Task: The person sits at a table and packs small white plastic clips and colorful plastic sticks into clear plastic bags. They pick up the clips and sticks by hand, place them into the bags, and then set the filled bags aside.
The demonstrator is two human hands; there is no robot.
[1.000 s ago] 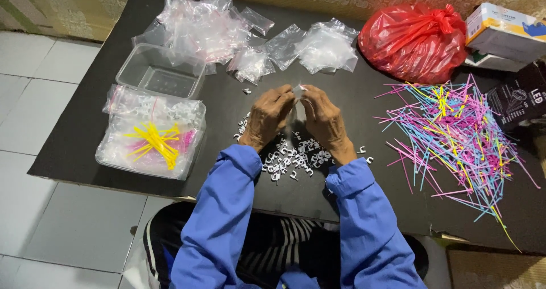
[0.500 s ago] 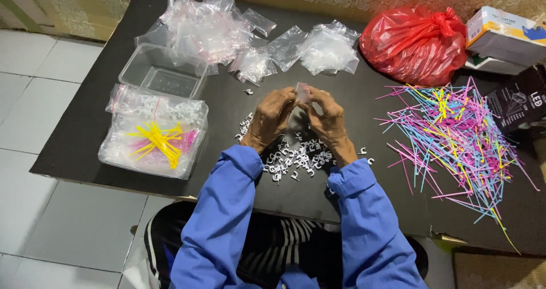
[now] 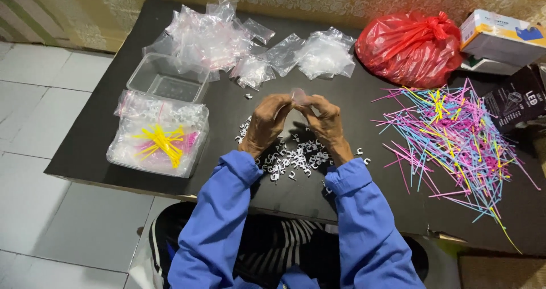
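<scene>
Both my hands are raised over the middle of the black table [image 3: 369, 181]. My left hand [image 3: 267, 123] and my right hand [image 3: 326, 121] meet at the fingertips and pinch a small clear plastic bag [image 3: 300, 96] between them. Under my wrists lies a scattered pile of small white plastic clips [image 3: 293, 159]. Blue sleeves cover both forearms.
A spread of thin coloured plastic sticks [image 3: 449, 135] lies to the right. A red plastic bag [image 3: 412, 47] and boxes [image 3: 500, 36] stand at the back right. Clear bags [image 3: 210, 33] are heaped at the back, an empty clear tub [image 3: 166, 78] and a bag-filled tub [image 3: 159, 138] stand left.
My hands have stayed together at the same spot, fingers shifting slightly on the small bag. Nothing else on the table has moved.
</scene>
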